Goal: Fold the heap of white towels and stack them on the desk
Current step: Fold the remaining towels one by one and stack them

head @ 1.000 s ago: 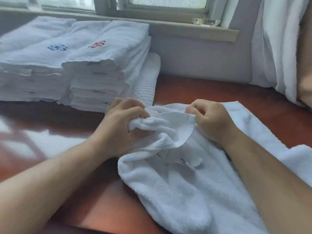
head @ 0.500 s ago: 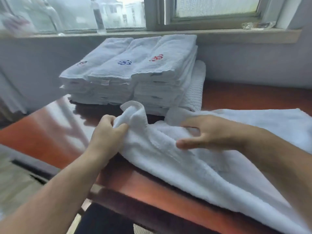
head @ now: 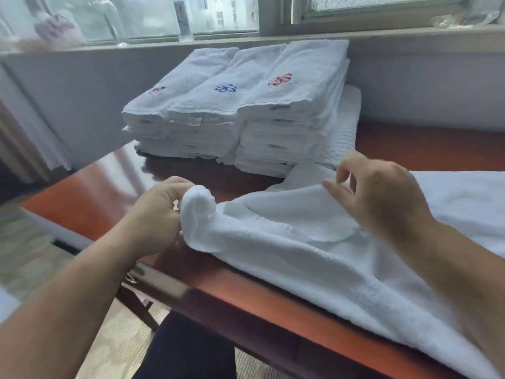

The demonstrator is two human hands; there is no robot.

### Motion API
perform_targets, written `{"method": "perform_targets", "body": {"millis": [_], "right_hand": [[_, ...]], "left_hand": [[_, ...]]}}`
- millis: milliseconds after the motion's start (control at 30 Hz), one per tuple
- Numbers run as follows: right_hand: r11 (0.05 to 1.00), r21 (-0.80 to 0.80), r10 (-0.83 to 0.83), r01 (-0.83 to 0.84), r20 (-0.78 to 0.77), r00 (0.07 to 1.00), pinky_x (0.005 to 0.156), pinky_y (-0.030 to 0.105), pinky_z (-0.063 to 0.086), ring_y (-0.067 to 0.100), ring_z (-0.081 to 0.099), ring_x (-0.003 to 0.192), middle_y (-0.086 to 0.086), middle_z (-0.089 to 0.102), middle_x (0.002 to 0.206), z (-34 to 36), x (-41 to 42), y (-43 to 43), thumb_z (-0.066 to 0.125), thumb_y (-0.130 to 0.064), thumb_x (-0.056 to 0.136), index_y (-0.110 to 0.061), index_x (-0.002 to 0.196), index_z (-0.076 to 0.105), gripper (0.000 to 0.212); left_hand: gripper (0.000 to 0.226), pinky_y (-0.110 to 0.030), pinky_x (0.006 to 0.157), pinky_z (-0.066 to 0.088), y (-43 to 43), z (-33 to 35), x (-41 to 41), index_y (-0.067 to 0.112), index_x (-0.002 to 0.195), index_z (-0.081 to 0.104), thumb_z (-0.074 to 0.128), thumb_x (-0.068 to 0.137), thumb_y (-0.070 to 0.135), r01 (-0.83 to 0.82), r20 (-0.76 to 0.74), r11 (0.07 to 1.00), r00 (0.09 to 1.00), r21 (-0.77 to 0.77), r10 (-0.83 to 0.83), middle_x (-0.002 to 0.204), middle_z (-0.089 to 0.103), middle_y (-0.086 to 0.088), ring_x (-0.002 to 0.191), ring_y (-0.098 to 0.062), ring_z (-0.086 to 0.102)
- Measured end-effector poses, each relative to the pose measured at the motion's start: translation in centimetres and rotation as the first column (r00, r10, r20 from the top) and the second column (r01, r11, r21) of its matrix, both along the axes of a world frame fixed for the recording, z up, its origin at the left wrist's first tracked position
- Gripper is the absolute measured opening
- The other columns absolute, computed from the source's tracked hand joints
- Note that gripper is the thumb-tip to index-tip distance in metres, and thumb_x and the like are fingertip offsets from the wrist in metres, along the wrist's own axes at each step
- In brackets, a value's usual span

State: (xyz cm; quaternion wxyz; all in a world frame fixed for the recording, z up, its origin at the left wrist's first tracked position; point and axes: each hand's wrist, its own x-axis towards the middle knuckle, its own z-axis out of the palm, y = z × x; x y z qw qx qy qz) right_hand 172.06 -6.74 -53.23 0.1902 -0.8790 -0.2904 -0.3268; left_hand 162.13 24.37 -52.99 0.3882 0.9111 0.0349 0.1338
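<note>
The left hand (head: 155, 214) clamps a bunched corner of the towel (head: 300, 250), fingertips hidden in the cloth. The right hand (head: 382, 198) hangs over a fold, fingers loose and apart; contact is unclear. The towel lies across the near desk (head: 90, 192), cut off at the right. The stack (head: 259, 113) sits far.

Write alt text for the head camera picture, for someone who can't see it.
A person's left hand grips a bunched corner of a large white terry towel spread over a reddish-brown desk, while the right hand hovers over it, fingers loosely curled. Behind, stacks of folded white towels with embroidered emblems stand below a window.
</note>
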Motion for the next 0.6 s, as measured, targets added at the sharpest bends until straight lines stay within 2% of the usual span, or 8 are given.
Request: {"method": "perform_targets", "body": {"millis": [133,200,267,333,400,500,533,600], "right_hand": [[0.929,-0.227,0.224,-0.292,-0.283,0.933,0.048,0.026,0.027,0.006,0.036,0.045,-0.010,0.037,0.045,-0.5,-1.5,0.3,0.054,-0.052,0.092,-0.028,0.053,0.036,0.049],[0.912,-0.275,0.217,-0.304,-0.306,0.927,0.048,0.029,0.032,0.010,0.041,0.045,-0.008,0.044,0.045,-0.7,-1.8,0.6,0.050,-0.051,0.092,-0.023,0.053,0.046,0.048],[0.917,-0.235,0.248,-0.321,-0.294,0.923,0.051,0.027,0.041,0.012,0.051,0.052,-0.009,0.055,0.052,-0.5,-2.2,0.9,0.050,-0.045,0.092,-0.022,0.063,0.062,0.038],[0.903,-0.227,0.295,-0.364,-0.289,0.911,0.070,0.028,0.054,0.017,0.068,0.080,-0.009,0.074,0.081,-0.6,-2.5,1.1,0.059,-0.029,0.088,-0.023,0.089,0.075,0.018],[0.888,-0.301,0.253,-0.348,-0.312,0.916,0.105,0.037,0.046,0.020,0.054,0.134,0.000,0.064,0.136,-1.4,-2.3,1.1,0.065,-0.014,0.085,-0.018,0.121,0.072,0.037],[0.896,-0.370,0.138,-0.244,-0.290,0.947,0.121,0.037,0.016,0.024,0.021,0.153,0.009,0.027,0.163,-2.0,-1.7,1.4,0.061,-0.018,0.089,-0.015,0.148,0.051,0.059],[0.901,-0.382,0.096,-0.204,-0.282,0.955,0.123,0.037,0.010,0.025,0.014,0.155,0.009,0.018,0.166,-2.1,-1.5,1.5,0.058,-0.021,0.091,-0.016,0.153,0.042,0.064],[0.902,-0.415,0.006,-0.119,-0.262,0.965,0.125,0.042,0.004,0.028,0.004,0.156,0.008,0.007,0.168,-2.2,-1.0,1.6,0.053,-0.021,0.093,-0.019,0.158,0.031,0.068]], "left_hand": [[0.028,-0.019,0.077,0.051,1.2,0.7,-0.4,0.028,0.080,0.079,0.071,0.085,0.001,0.128,-0.186,0.981,0.977,0.144,-0.100,0.101,0.062,0.012,0.088,-0.006,0.061],[0.012,-0.035,0.091,0.051,1.8,1.3,-0.7,0.018,0.082,0.079,0.067,0.081,0.020,0.173,-0.326,0.981,0.936,0.090,-0.135,0.101,0.067,0.009,0.094,-0.014,0.064],[0.043,-0.047,0.099,0.049,2.1,2.0,-1.0,0.010,0.087,0.078,0.053,0.077,0.044,0.120,-0.404,0.992,0.905,-0.049,-0.129,0.099,0.074,0.000,0.096,-0.024,0.065],[0.072,-0.044,0.099,0.049,1.7,2.6,-1.3,0.020,0.096,0.079,0.035,0.082,0.076,0.020,-0.440,0.999,0.897,-0.048,-0.039,0.100,0.076,0.003,0.094,-0.017,0.068],[0.094,-0.039,0.096,0.048,0.9,3.1,-1.3,0.029,0.103,0.077,0.027,0.068,0.100,0.020,-0.454,0.985,0.889,0.174,0.063,0.105,0.074,0.009,0.096,-0.010,0.067],[0.063,-0.041,0.100,0.044,-1.1,2.8,-1.0,0.033,0.123,0.060,0.057,0.078,0.076,-0.026,-0.196,0.738,0.957,0.675,0.214,0.125,0.059,0.008,0.116,-0.019,0.055],[0.051,-0.041,0.103,0.040,-1.9,2.8,-1.0,0.032,0.128,0.057,0.065,0.084,0.057,-0.061,-0.034,0.727,0.993,0.684,0.114,0.130,0.055,0.008,0.121,-0.020,0.051],[0.032,-0.040,0.101,0.044,-3.9,3.2,-1.0,0.031,0.122,0.065,0.068,0.091,0.025,0.112,0.120,0.828,0.970,0.549,-0.211,0.127,0.060,0.012,0.115,-0.016,0.057]]}}
